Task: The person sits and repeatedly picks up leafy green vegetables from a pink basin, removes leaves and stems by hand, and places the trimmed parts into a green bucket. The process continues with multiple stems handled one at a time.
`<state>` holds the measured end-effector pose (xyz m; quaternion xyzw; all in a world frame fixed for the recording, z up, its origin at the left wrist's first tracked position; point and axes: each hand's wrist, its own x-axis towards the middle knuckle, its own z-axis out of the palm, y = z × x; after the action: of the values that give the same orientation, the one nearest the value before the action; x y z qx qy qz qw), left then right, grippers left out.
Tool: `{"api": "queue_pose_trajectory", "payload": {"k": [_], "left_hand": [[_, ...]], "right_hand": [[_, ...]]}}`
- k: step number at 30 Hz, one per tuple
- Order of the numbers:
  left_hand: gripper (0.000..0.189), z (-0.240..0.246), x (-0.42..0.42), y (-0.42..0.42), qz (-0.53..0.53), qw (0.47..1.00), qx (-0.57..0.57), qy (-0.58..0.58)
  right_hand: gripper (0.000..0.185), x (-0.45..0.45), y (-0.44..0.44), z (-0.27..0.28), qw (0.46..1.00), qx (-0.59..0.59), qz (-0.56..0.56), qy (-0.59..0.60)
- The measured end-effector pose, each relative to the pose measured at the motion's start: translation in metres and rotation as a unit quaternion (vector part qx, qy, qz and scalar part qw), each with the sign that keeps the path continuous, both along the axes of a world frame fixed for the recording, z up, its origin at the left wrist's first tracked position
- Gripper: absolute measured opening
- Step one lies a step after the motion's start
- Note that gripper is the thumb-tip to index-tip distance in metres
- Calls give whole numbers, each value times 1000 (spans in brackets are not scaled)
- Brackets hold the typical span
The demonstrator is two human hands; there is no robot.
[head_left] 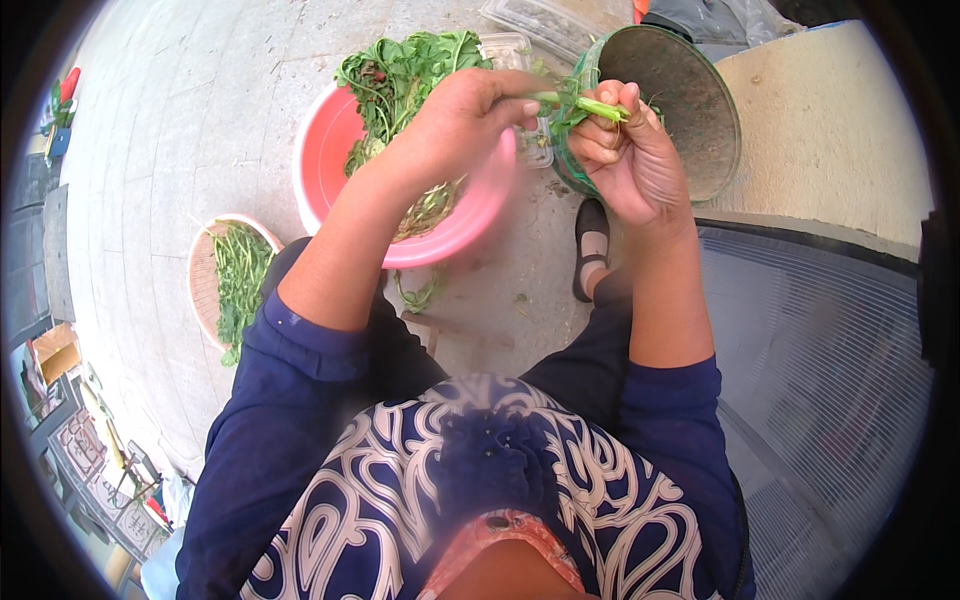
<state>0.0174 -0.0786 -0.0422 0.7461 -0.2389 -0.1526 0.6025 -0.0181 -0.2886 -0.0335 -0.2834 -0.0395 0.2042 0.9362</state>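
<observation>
A small bunch of green vegetable stalks [602, 109] is held up in front of me, its pale cut-looking ends pointing right. My right hand [634, 154] is closed around it. From the left, the thumb and fingers of my left hand [472, 112] pinch the same bunch. Both hands are above the right side of a pink plastic basin [446, 253] and the gap beside it. Piled in that basin are leafy greens [412, 64], with thin stems and roots [431, 214] lower down. My left forearm hides part of the pile.
A round basket [201, 289] of picked greens [240, 274] stands at left. Right of my hands, a green-rimmed bin [667, 75] opens towards me. Clear plastic containers [536, 30] lie behind. Scraps [420, 292] and a wooden piece [450, 324] are on the floor by my feet.
</observation>
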Motion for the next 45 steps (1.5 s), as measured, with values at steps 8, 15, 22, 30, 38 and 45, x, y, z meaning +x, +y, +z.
{"api": "queue_pose_trajectory", "payload": {"k": [8, 15, 22, 30, 38, 45], "left_hand": [[20, 4, -10, -7, -50, 997, 2, 61], [20, -5, -10, -10, -34, 997, -18, 66], [19, -2, 3, -1, 51, 997, -51, 43], [19, -3, 1, -3, 73, 997, 16, -4], [20, -6, 34, 27, 190, 908, -336, 165], [27, -44, 58, 37, 34, 768, -580, 268]], "right_hand": [[15, 2, 0, -7, 998, 44, -53, 15], [8, 1, 6, -10, 998, -1, -70, -4], [8, -2, 16, -19, 977, -159, -142, 4], [13, 11, -11, 2, 987, 136, -81, 27], [17, 18, -78, 24, 915, -200, -350, 7], [36, 7, -18, -3, 804, -531, -210, -168]]}}
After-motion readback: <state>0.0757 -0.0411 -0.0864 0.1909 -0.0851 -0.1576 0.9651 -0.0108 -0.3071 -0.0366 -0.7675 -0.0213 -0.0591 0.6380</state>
